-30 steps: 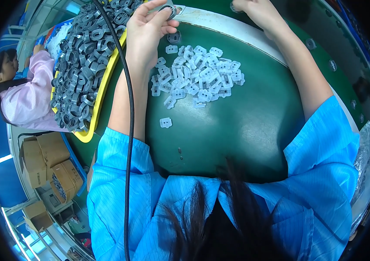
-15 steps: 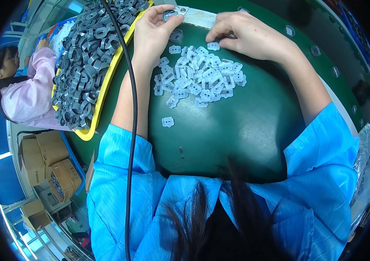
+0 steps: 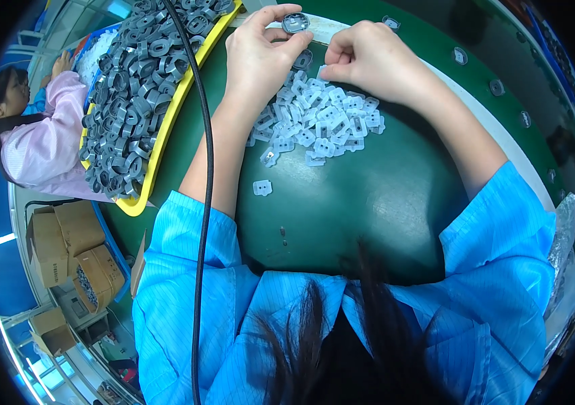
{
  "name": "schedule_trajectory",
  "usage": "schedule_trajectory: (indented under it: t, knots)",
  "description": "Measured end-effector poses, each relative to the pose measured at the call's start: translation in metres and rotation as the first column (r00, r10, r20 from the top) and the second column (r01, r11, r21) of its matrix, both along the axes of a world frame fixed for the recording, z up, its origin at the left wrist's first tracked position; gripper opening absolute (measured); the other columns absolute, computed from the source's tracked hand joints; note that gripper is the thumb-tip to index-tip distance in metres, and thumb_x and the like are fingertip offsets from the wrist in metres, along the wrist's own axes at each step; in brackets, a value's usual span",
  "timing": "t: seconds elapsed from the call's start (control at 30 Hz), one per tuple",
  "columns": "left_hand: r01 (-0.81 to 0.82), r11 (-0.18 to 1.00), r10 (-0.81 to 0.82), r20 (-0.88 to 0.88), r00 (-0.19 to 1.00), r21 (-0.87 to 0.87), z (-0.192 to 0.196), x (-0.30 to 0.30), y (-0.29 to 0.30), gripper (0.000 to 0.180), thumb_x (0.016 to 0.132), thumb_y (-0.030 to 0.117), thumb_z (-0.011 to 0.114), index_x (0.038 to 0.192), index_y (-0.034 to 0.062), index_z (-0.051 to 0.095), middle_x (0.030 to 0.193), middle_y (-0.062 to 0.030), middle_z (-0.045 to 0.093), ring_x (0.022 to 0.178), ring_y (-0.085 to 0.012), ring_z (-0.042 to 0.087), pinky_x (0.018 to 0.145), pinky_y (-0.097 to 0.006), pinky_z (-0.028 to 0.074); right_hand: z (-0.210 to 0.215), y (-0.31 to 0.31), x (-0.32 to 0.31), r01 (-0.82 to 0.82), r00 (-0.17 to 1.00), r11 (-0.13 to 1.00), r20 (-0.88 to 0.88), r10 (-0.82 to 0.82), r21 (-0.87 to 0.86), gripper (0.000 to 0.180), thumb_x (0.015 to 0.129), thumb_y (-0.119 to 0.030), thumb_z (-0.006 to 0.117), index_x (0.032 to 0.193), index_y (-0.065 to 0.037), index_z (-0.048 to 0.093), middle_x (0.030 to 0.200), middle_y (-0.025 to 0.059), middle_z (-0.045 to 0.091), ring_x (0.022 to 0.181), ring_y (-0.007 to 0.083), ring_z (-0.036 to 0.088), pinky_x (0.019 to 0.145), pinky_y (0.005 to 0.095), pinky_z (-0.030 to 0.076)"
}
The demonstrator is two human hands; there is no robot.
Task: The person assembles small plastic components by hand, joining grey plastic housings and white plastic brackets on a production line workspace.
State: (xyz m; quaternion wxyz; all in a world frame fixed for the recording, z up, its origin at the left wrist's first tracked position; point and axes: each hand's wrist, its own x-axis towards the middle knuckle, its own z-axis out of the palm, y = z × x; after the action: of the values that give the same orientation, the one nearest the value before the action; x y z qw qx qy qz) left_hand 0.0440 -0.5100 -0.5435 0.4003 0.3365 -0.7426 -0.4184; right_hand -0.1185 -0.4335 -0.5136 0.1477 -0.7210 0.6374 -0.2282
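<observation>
My left hand (image 3: 260, 57) holds a small grey ring-shaped plastic part (image 3: 295, 23) between thumb and fingertips, raised above the green table (image 3: 368, 202). My right hand (image 3: 368, 61) is curled just to the right of it, fingertips pinching a small white plastic piece (image 3: 323, 70) at the top edge of a pile of white pieces (image 3: 321, 125). One white piece (image 3: 262, 187) lies alone nearer me, beside my left forearm.
A yellow tray (image 3: 166, 128) heaped with grey ring parts (image 3: 145, 81) stands at the left. A black cable (image 3: 205, 202) hangs down over my left arm. Another person in pink (image 3: 37, 142) works at far left. Cardboard boxes (image 3: 64, 243) sit below. Grey parts (image 3: 459, 55) line the white conveyor strip.
My right hand came down from the far conveyor to the white pile and pinched a piece. My left hand stayed raised, holding the grey part.
</observation>
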Motion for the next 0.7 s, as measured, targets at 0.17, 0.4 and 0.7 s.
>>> schedule_trajectory:
  t: [0.17, 0.4, 0.7]
  knots:
    - [0.023, 0.977, -0.028, -0.017, 0.999, -0.214, -0.001, 0.0, 0.0, 0.034, 0.077, 0.008, 0.076, 0.107, 0.0, 0.061, 0.089, -0.0041, 0.066, 0.075, -0.005, 0.062, 0.062, -0.017, 0.048, 0.019, -0.01, -0.014, -0.061, 0.889, 0.963, 0.452, -0.067, 0.263, 0.018, 0.077, -0.021, 0.073, 0.084, -0.005, 0.067, 0.075, -0.0012, 0.063, 0.066, 0.0048, 0.054, 0.066, 0.021, 0.044]
    - [0.02, 0.98, 0.0, 0.1, 0.995, -0.196, 0.003, -0.004, 0.005, 0.041, 0.076, 0.009, 0.077, 0.11, 0.0012, 0.055, 0.093, -0.0067, 0.064, 0.077, -0.0061, 0.062, 0.066, -0.019, 0.051, 0.027, -0.008, -0.001, -0.007, 0.669, 0.987, 0.734, -0.116, 0.162, 0.013, 0.08, -0.01, 0.072, 0.077, 0.001, 0.064, 0.068, 0.0007, 0.061, 0.062, 0.0068, 0.054, 0.057, 0.0222, 0.044]
    - [0.205, 0.975, -0.209, 0.043, 0.977, 0.081, 0.02, -0.007, 0.018, 0.033, 0.078, -0.004, 0.067, 0.109, -0.001, 0.055, 0.101, -0.0099, 0.062, 0.084, -0.0119, 0.063, 0.071, -0.023, 0.051, 0.026, -0.006, -0.007, -0.027, 0.972, 0.982, 0.223, 0.07, -0.189, 0.016, 0.077, -0.015, 0.07, 0.079, -0.001, 0.064, 0.085, 0.0121, 0.06, 0.079, 0.0232, 0.059, 0.07, 0.0335, 0.047]
